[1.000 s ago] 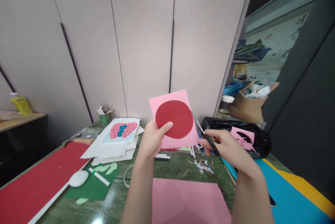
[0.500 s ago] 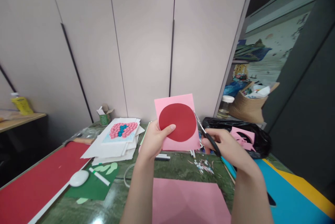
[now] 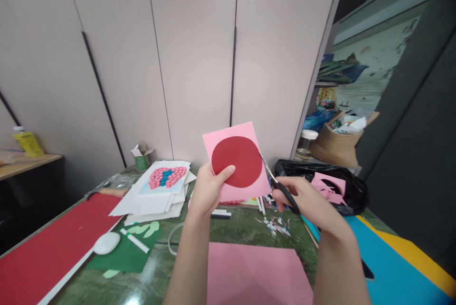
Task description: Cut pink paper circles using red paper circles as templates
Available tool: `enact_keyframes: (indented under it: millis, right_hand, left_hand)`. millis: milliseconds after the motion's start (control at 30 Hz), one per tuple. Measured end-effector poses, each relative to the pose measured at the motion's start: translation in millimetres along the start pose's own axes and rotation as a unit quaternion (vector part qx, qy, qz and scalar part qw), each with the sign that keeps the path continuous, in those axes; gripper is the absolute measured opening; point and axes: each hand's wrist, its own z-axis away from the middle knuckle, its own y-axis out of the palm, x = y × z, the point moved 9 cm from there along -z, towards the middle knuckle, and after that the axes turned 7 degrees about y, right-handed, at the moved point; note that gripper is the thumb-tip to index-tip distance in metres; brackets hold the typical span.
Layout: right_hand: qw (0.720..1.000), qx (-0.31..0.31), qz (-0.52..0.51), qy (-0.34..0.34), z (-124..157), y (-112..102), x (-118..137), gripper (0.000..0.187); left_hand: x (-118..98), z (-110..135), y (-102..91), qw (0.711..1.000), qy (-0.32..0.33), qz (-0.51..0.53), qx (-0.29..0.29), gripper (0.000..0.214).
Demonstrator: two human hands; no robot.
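My left hand [image 3: 210, 188] pinches a square of pink paper [image 3: 228, 135] together with a red paper circle [image 3: 240, 155] lying on its face, the thumb pressing on the circle. Both are held up above the table. In my right hand [image 3: 302, 198] is a pair of scissors [image 3: 285, 193] with black handles, fingers closed round them. Their blades meet the right edge of the pink paper, close beside the red circle. Whether the blades are parted is hard to make out.
A pink sheet [image 3: 256, 271] lies in front of me, with paper scraps [image 3: 276, 225] behind it. At right are a black plastic bag [image 3: 356, 193] and blue paper [image 3: 399, 267]. White sheets [image 3: 124, 203], green paper [image 3: 121, 260] and red paper [image 3: 64, 236] lie at left.
The pink paper and red circle have shifted slightly left and up and tilted counterclockwise. My right hand has moved a little left with the scissors.
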Motion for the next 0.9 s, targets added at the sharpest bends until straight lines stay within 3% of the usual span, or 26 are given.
enact_keyframes:
  millis: [667, 900]
  right_hand:
    - [1.0, -0.007, -0.014, -0.005, -1.1, 3.6, 2.7, 0.023]
    - [1.0, -0.011, -0.008, -0.005, 0.0, 1.8, 5.5, 0.029]
  left_hand:
    - [-0.2, -1.5, -1.5, 1.0, 0.02, 0.009, -0.013, 0.031]
    - [0.4, -1.1, -3.1, 1.0, 0.011, 0.004, -0.016, 0.031]
